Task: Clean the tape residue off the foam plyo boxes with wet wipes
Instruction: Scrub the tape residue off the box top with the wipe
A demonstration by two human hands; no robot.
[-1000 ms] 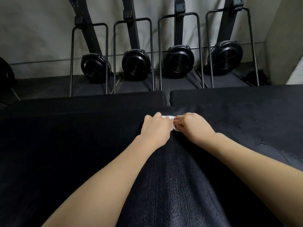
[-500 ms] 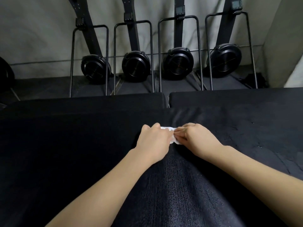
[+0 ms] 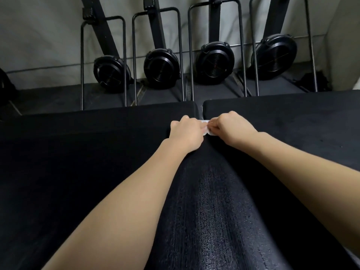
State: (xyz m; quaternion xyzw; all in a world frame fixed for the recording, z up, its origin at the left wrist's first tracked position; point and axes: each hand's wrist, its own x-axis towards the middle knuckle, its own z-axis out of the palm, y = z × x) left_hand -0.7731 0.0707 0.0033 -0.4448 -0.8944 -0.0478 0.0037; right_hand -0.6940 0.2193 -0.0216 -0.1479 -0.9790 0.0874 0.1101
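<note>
Your left hand [image 3: 186, 133] and your right hand [image 3: 231, 129] are close together, knuckles up, and both have the fingers curled on a small white wet wipe [image 3: 206, 131] that shows only as a thin strip between them. The wipe lies on the top of the black foam plyo boxes [image 3: 97, 152], just before the far edge, at the place where a narrow gap [image 3: 200, 112] divides the left box [image 3: 116, 114] from the right box [image 3: 282, 106].

You lean over the boxes, and both forearms reach forward from the bottom of the view and come together at the wipe. Between your arms the cover has a rough, ribbed texture that catches some light; to the left it is very dark and I cannot tell its details. On the right part some small pale marks are seen, but I cannot tell if they are tape residue.

The far edge of the boxes runs from left to right just beyond your hands. To the left and to the right of your hands the top is wide and flat. Behind the edge is a dark floor [image 3: 48, 98], and there four black fan machines [image 3: 161, 68] stand in a row with thin metal frames [image 3: 82, 65], against a pale grey wall [image 3: 39, 36].
</note>
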